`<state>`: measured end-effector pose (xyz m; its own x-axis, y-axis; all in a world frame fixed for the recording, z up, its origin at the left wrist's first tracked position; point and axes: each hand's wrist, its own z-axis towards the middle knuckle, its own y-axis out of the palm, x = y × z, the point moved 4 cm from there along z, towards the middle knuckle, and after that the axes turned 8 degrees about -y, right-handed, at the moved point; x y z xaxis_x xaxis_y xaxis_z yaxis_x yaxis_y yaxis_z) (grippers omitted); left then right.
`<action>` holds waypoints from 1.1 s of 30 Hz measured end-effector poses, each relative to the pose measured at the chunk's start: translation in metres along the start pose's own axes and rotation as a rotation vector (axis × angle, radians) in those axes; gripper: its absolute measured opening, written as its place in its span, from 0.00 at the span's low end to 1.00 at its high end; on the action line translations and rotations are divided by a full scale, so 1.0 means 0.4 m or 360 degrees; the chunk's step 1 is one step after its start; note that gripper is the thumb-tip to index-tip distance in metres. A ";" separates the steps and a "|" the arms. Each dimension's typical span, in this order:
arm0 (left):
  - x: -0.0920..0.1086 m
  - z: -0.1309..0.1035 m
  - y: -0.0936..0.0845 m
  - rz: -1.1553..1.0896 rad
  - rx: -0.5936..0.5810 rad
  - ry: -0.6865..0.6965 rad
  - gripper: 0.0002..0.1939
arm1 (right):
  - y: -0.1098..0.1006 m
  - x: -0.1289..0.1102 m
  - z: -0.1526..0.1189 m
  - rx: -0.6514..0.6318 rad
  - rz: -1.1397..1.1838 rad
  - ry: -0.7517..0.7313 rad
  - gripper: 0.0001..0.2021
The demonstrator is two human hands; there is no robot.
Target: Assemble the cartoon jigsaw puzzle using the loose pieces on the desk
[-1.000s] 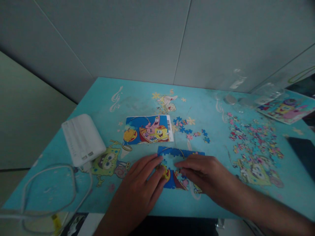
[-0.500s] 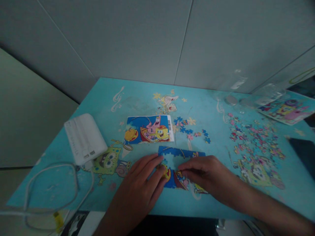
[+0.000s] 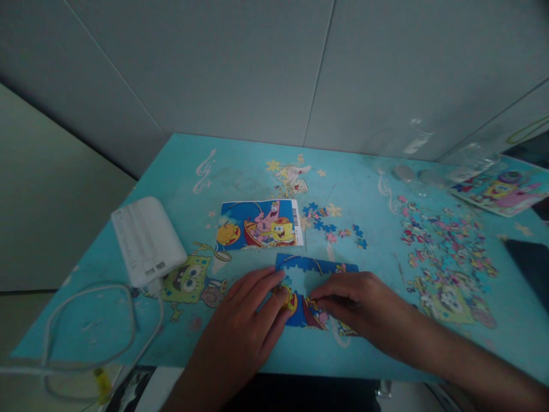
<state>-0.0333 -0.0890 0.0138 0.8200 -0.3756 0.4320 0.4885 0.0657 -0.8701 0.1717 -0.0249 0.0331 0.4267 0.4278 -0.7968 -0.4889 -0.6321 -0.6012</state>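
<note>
"Hands first: why is the left hand flat on the part-built puzzle?"

"To steady it, I'd guess; its fingers are spread, clasping nothing; the right hand has thumb and finger drawn together over the boat section; whether they pinch a piece, I cannot tell."

"And beyond?"

"Picture card just behind the puzzle, likely for easy comparing; loose pieces beside the card, seemingly kept within reach."

"Any change from a second ago?"

"Right fingertips sit slightly further right; card and loose pieces lie as they did."
</note>
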 end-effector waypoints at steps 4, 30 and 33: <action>0.000 -0.002 -0.001 -0.0002 0.0001 0.0013 0.09 | -0.002 -0.002 0.002 -0.0009 0.0005 -0.0009 0.09; 0.002 -0.003 -0.003 -0.0011 0.0021 0.0026 0.08 | 0.009 0.000 0.001 -0.0078 -0.0069 -0.0083 0.10; 0.001 -0.006 -0.002 -0.0009 0.0000 0.0015 0.08 | 0.008 -0.002 0.002 -0.0086 -0.0055 -0.0080 0.09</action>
<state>-0.0341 -0.0913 0.0140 0.8143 -0.3846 0.4348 0.4932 0.0635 -0.8676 0.1691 -0.0267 0.0320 0.4030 0.4812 -0.7785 -0.4323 -0.6496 -0.6254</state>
